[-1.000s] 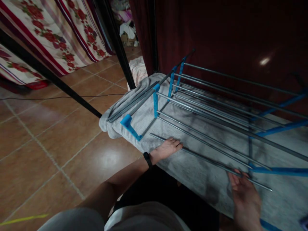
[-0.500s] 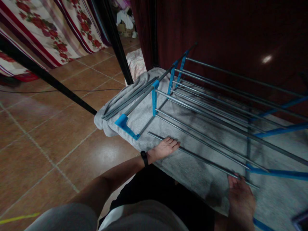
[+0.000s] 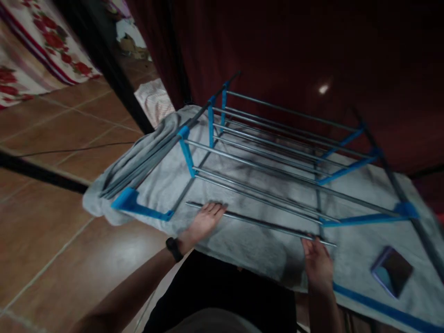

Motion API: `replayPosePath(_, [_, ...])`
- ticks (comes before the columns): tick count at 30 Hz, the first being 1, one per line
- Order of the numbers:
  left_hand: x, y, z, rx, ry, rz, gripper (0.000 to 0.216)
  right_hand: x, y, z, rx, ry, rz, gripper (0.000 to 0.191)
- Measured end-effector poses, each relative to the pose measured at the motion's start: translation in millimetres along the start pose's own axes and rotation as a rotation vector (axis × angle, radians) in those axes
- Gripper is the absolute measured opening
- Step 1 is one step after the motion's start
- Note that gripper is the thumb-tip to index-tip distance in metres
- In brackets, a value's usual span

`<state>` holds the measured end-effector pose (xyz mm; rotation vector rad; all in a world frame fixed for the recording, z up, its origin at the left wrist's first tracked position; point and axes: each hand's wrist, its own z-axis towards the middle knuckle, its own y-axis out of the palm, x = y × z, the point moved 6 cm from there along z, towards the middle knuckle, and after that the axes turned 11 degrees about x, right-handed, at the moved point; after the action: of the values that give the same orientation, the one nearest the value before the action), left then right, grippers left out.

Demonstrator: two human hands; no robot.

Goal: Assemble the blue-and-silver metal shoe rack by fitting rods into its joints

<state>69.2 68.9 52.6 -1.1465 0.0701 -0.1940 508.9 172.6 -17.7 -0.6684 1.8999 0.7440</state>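
A loose grey metal rod (image 3: 263,224) lies across a grey towel (image 3: 243,240) spread on the floor. My left hand (image 3: 204,219) rests on the rod's left end, fingers stretched out flat. My right hand (image 3: 317,263) touches the rod's right end with its fingers curled up against it. Just beyond the rod lies a rack frame (image 3: 270,157) of grey rods and blue plastic connectors, on its side on the towel.
A bundle of spare grey rods (image 3: 145,155) lies at the towel's left edge beside a blue corner piece (image 3: 130,203). A dark phone (image 3: 391,270) rests on the towel at right. Brown floor tiles (image 3: 62,212), a black pole and floral cloth are at left; a dark red curtain (image 3: 277,46) is behind.
The view has swung right, so the rack and towel sit further left and the phone has come into view. Both hands stay on the rod's two ends.
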Motion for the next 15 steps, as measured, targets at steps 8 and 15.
replayPosePath(8, [-74.1,1.6,-22.2,0.224,-0.209,-0.094,0.036,2.5,20.0,-15.6,0.051,0.064,0.149,0.048])
replayPosePath(15, [-89.0,-11.3,-28.7,0.285,-0.493,-0.124,0.036,0.9,24.0,-18.4,0.043,0.064,0.194,0.054])
